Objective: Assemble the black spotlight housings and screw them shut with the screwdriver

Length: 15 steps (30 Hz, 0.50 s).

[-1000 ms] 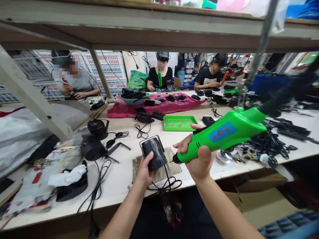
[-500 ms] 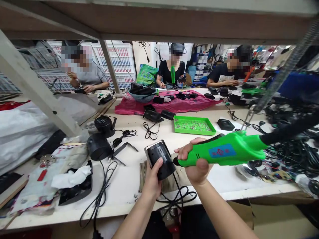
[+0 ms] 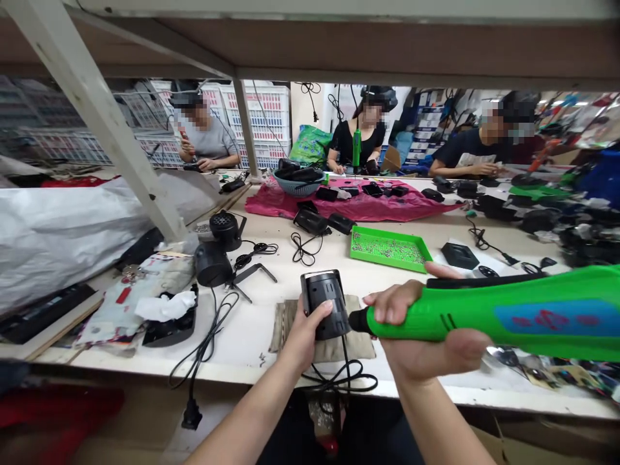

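Observation:
My left hand point(image 3: 306, 332) is wrapped round a black lamp housing point(image 3: 322, 292), thumb across its side. A metal bracket curves over the housing's far end, and a black cord runs down from it to a coil at the table edge. A green electric screwdriver point(image 3: 460, 316) lies in my right hand point(image 3: 421, 342), which grips it near its black nose. That nose points left at the housing's right side, very close; whether the bit touches is hidden. Beneath the housing lies a folded tan cloth point(image 3: 285, 323).
A green tray point(image 3: 387, 248) of small screws stands beyond my hands. To the left are black lamps point(image 3: 213, 263), a loose bracket point(image 3: 254, 271) and a plug cord point(image 3: 194, 387). A slanting post point(image 3: 111, 129) and overhead shelf frame the view. Three people sit across the table.
The view has turned left, so the table things appear further right. The screwdriver now looks larger and lies more level. Both hands keep their hold, and the housing stands more upright.

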### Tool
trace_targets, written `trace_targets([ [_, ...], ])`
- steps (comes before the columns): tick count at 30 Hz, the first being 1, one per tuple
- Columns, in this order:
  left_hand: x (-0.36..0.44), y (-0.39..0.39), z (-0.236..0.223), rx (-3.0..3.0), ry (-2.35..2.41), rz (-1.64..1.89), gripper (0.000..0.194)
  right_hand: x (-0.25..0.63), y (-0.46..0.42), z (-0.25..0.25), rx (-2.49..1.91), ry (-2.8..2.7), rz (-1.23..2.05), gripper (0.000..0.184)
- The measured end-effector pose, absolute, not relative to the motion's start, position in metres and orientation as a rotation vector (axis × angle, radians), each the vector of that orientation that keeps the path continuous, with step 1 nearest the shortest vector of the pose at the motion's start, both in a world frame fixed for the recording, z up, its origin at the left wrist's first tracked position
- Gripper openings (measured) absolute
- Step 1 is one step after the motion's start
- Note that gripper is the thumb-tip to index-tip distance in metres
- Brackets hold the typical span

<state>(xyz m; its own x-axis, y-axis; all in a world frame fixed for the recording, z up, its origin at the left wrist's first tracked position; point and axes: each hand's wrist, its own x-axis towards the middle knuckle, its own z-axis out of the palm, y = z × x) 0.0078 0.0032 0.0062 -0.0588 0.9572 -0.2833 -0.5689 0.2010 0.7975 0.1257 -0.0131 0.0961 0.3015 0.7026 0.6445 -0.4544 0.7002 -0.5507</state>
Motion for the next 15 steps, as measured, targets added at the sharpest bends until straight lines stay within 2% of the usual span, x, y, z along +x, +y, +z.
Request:
trace_targets([
  [6,0.011,0.005,0.002,0.526,0.954,1.368,0.040,0.106,-0.016,0.094,-0.248,-1.133,0.792,0.041],
  [12,0.015,0.003,0.005,0.492,0.899,1.417,0.052,0.103,-0.014,0.085,-0.275,-1.163,0.840,0.044],
  [15,0.017,0.002,0.008,0.492,0.862,1.441,0.049,0.096,-0.009,0.078,-0.305,-1.188,0.884,0.045],
])
